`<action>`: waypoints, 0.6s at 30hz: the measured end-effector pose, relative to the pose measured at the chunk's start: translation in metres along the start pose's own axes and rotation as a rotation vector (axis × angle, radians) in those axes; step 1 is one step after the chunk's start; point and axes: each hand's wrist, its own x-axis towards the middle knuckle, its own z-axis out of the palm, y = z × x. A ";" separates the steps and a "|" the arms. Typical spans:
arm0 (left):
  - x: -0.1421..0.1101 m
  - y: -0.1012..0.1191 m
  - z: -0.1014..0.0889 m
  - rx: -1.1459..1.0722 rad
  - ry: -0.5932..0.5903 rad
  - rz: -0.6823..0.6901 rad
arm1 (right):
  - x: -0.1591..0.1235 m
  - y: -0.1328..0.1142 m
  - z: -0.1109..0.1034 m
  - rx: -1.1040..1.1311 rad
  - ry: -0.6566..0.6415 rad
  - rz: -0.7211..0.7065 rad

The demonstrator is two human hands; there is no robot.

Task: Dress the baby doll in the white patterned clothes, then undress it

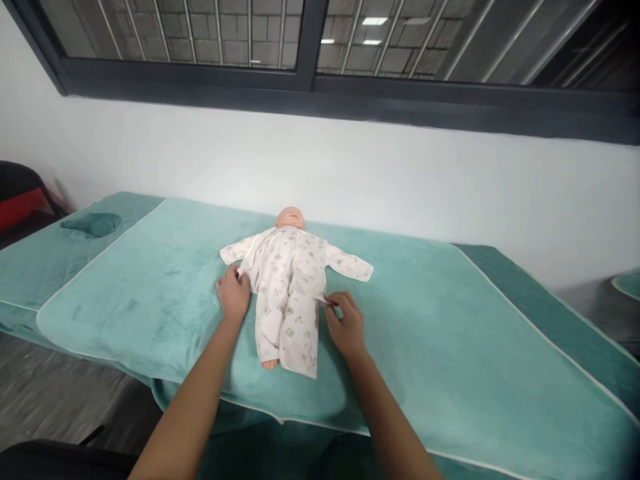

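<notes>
A baby doll [291, 217] lies on its back on a teal blanket [440, 320], dressed in a white patterned romper [286, 293] with its sleeves spread out. My left hand [233, 293] rests at the doll's left side, fingers curled on the romper's edge under the sleeve. My right hand [345, 323] pinches the romper's edge at the doll's right hip. One bare foot [270, 363] pokes out of the left leg of the romper.
The blanket covers a long padded table [550, 427] against a white wall below a dark-framed window. A small teal cushion [93, 223] lies at the far left. A dark and red chair [20, 197] stands beyond the left end.
</notes>
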 end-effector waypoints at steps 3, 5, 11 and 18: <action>0.000 -0.001 0.001 0.000 -0.003 0.002 | -0.010 0.007 -0.005 -0.050 -0.078 0.093; 0.000 -0.001 0.001 0.009 -0.006 0.000 | -0.011 0.004 -0.006 -0.055 -0.035 0.107; -0.001 -0.001 0.001 -0.013 0.006 0.005 | 0.033 -0.032 0.002 0.061 0.019 -0.003; -0.004 -0.001 -0.003 -0.081 0.002 0.004 | 0.148 -0.029 0.047 -0.011 -0.017 0.203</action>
